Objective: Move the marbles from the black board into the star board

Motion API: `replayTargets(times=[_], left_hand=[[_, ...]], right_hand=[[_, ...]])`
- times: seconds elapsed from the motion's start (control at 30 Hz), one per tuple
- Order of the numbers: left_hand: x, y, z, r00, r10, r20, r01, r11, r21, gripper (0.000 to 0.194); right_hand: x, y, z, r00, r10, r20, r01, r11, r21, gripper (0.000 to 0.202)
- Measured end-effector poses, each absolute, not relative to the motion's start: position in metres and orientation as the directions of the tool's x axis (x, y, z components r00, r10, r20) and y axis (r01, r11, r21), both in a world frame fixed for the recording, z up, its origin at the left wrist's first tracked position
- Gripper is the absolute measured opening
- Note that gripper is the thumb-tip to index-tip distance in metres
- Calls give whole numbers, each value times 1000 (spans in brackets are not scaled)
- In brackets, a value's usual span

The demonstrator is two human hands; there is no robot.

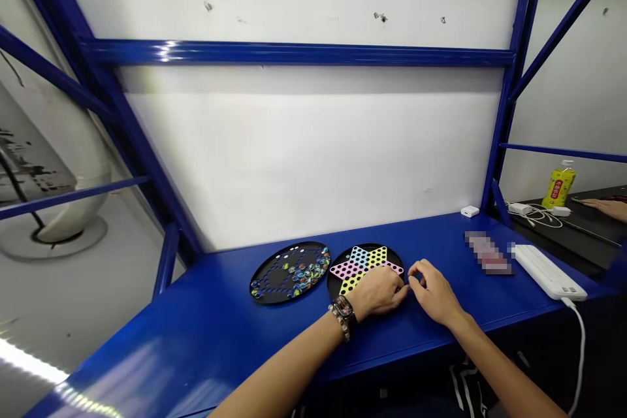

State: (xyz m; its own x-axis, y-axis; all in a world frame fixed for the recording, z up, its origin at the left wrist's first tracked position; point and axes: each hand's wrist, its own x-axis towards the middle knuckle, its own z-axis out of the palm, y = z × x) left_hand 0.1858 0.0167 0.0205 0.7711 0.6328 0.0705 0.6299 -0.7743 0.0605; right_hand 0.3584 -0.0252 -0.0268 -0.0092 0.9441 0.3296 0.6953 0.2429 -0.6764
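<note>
A round black Chinese checkers board (pixel 360 255) with a pink, blue and yellow star of holes lies on the blue table. My left hand (pixel 379 290) rests over its lower right part, fingers curled inward and their tips hidden. Just right of the board is my right hand (pixel 434 290), with thumb and index finger pinched together near my left fingertips. Whatever either hand holds, if anything, is too small or hidden to make out. To the left sits a round black tray (pixel 274 281), with many colored glass marbles (pixel 308 274) gathered mostly along its right side.
On the right lie a blurred-out phone (pixel 487 251) and a white power bank (pixel 546 271) with a cable (pixel 582 339). A small white charger (pixel 469 211) is at the back. Blue frame bars surround the table. Beyond them are a yellow-labelled bottle (pixel 559 186) and another person's hand (pixel 607 208).
</note>
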Motion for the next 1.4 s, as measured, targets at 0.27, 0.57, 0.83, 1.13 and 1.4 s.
replayTargets(times=[0.27,0.57,0.83,1.13,1.4], left_hand=[[176,25,10,758,633,159,605,-773,191,45],[50,93,42,80,954,288,960,-152,234,59],[4,96,31,139,988,72,984,-146,104,47],[134,25,41,669,709,222,687,-704,180,36],[178,11,19,763,637,109,646,-759,-85,26]], right_hand=[[356,-28,-23,4,946,323,692,231,-684,16],[353,-33,-15,-10,955,296,689,221,-690,19],[353,-32,-17,-9,952,305,691,226,-686,23],[354,-32,-18,-6,949,314,696,229,-680,24],[354,-30,-21,-16,942,334,716,244,-654,23]])
